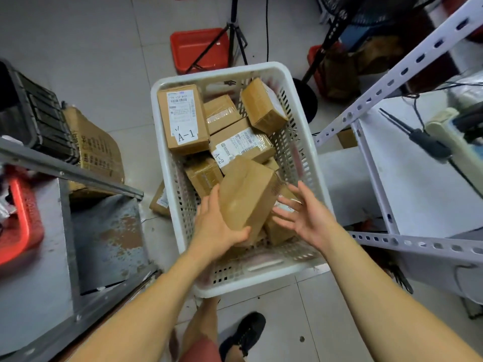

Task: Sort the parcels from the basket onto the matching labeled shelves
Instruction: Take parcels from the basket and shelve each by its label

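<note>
Parcels: brown cardboard boxes lay jumbled in the white basket (298, 131), which stood on the tiled floor (91, 61) at the centre of the view.
Held parcel (245, 197): a plain brown box with no label showing, tilted, lifted above the other boxes at the basket's 6 o'clock end.
Left hand (217, 226): gripped the held parcel from its 8 o'clock side, thumb across the near bottom corner, fingers up along the left face.
Right hand (300, 212): open, palm turned toward the box, fingers spread; it was just beside the parcel's 3 o'clock face, and contact could not be told.
A-1 parcel (184, 118): lay flat at the basket's 11 o'clock corner, shipping label up, with "A-1" handwritten on it.
A-2 parcel (240, 145): lay near the middle of the basket, just at 12 o'clock from the held parcel, with "A-2" on its white label.
Other parcels: one unmarked box (264, 105) leaned at the 1 o'clock corner; smaller taped boxes sat between and beneath the rest.
Stray parcel (160, 199): lay on the floor outside the basket's 9 o'clock wall, touching or nearly touching it.
White shelf rack (392, 79): slotted uprights and a pale shelf at 3 o'clock.
Grey metal shelf (60, 163): at 9 o'clock, with a red basket (23, 223) on it.
Red tray (198, 48): on the floor at 12 o'clock, under a black tripod (232, 32).
Person: a dark shoe (245, 333) showed at 6 o'clock.
</note>
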